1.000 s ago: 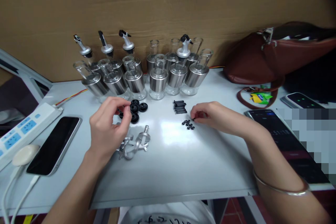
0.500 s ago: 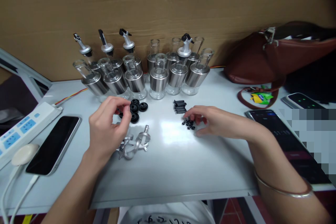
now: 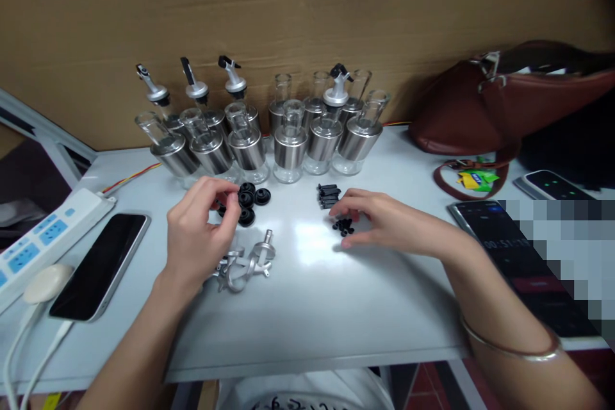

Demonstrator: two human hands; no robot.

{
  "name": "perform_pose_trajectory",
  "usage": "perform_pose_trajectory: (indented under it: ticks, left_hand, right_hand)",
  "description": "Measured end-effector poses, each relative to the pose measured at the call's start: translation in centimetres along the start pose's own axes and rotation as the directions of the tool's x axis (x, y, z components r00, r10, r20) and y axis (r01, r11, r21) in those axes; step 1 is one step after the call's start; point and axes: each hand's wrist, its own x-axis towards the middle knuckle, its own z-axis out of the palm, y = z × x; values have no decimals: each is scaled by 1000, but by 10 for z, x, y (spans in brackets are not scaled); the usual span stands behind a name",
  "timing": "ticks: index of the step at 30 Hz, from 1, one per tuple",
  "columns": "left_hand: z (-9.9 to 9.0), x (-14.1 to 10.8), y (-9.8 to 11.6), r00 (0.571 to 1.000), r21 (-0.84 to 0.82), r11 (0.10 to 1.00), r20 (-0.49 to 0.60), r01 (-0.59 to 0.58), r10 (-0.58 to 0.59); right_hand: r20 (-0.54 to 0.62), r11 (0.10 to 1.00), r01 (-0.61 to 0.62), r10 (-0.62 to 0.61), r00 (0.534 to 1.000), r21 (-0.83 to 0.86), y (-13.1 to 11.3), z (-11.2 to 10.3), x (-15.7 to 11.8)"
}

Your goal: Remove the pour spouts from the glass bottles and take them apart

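1. White table (image 3: 298,327): beneath both hands.
2. Glass bottles (image 3: 290,148) with metal sleeves: beyond both hands.
3. Left hand (image 3: 198,221): thumb and forefinger nearly together; whether they grip anything, I cannot tell.
4. Right hand (image 3: 384,223): thumb and fingers parted around the small black pieces (image 3: 344,226), none visibly gripped.
5. Silvery metal parts (image 3: 264,248): near side of the left fingertips.
6. Ridged black discs (image 3: 262,196): just beside the left fingertips.
7. Black sticks (image 3: 329,193): just beyond the right fingertips.
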Motion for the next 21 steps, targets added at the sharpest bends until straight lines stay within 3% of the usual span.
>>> perform_pose_trajectory:
  ticks: [2, 5, 10, 13, 17, 19, 21]
  left_hand:
    - [1, 0, -2, 1000, -7, 1000, 9, 15, -15]
    - [2, 0, -6, 999, -18, 999, 35, 37, -36]
    - [8, -2, -6, 992, -40, 998, 117, 55, -50]
    - [13, -9, 3, 985, -87, 995, 157, -58, 72]
    - [18, -19, 20, 927, -169, 929, 127, -330, 353]
    - [20, -22, 26, 910, -193, 905, 104, -378, 402]
    - [21, -24, 28, 916, -213, 907, 96, -364, 390]
  right_hand:
    - [-159, 999, 45, -44, 986, 1, -5, -2, -1]
    - [-399, 994, 112, -110, 910, -17, -9, -2, 1]
    - [-505, 966, 244, -253, 825, -86, -8, 8, 6]
    - [-585, 941, 317, -323, 744, -116, -10, 13, 8]
    - [-745, 933, 337, -313, 588, -126, -16, 17, 12]
    - [-843, 943, 320, -245, 479, -92, -19, 18, 19]
    - [-901, 949, 312, -167, 400, -37, -20, 17, 31]
